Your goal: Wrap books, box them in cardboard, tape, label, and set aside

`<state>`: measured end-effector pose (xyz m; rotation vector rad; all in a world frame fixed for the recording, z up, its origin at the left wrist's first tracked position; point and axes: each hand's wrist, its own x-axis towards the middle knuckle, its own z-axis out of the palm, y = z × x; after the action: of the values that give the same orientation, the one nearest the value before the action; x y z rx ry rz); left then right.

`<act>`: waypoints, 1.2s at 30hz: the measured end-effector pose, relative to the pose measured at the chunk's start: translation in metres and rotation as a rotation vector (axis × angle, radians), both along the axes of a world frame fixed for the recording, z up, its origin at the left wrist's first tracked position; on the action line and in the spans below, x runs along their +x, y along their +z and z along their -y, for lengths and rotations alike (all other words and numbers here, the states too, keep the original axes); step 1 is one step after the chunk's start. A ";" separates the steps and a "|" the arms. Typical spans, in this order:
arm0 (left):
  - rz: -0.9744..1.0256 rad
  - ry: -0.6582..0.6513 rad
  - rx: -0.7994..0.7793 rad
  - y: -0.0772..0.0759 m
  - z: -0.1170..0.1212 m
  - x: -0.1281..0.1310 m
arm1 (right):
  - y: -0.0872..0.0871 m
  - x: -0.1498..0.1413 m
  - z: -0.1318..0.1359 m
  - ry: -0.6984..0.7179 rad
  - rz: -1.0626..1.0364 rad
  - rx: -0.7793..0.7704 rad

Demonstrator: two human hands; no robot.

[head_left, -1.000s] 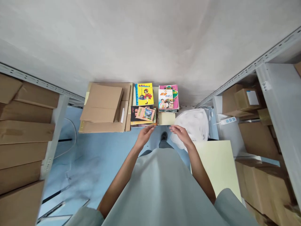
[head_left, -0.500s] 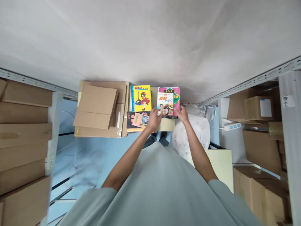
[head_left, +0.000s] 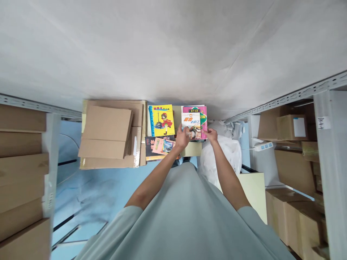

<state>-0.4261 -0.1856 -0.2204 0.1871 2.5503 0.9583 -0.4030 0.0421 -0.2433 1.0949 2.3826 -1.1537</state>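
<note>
A white book (head_left: 193, 119) with orange lettering and food on its cover lies on top of a pink-and-green book (head_left: 203, 122), and other books show beneath them. My left hand (head_left: 182, 138) is closed at the white book's left lower edge, thumb over the cover. At the stack's right edge, my right hand (head_left: 211, 135) pinches the pink book's border. To the left lies a yellow book (head_left: 165, 121) with a girl in red on it. Below that, a small pink-orange book (head_left: 163, 145) rests on a dark book (head_left: 150, 147).
Flattened cardboard (head_left: 104, 133) is stacked to the left of the books. A white plastic bag (head_left: 226, 153) of material sits to the right. Shelves with cardboard boxes (head_left: 23, 184) stand on both sides, and a power strip (head_left: 263, 146) is at the right. A wall (head_left: 162, 47) rises ahead.
The view has tilted slightly, so things sit lower in it. My left hand has shifted a little further over the white book's left edge. My right hand stays at the stack's right edge.
</note>
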 end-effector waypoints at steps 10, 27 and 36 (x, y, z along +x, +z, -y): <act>0.143 0.153 0.104 0.004 -0.005 -0.017 | 0.035 -0.005 -0.016 0.062 -0.001 0.134; 0.279 0.394 0.598 0.033 0.011 -0.033 | 0.140 0.021 0.028 0.055 -0.374 -0.022; 0.095 0.493 0.583 0.060 0.144 -0.075 | 0.199 0.083 0.055 -0.137 -0.580 -0.072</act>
<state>-0.5011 -0.3301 -0.1606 -0.3355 2.1981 1.8320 -0.3196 -0.0128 -0.0446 1.0145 2.6738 -1.7938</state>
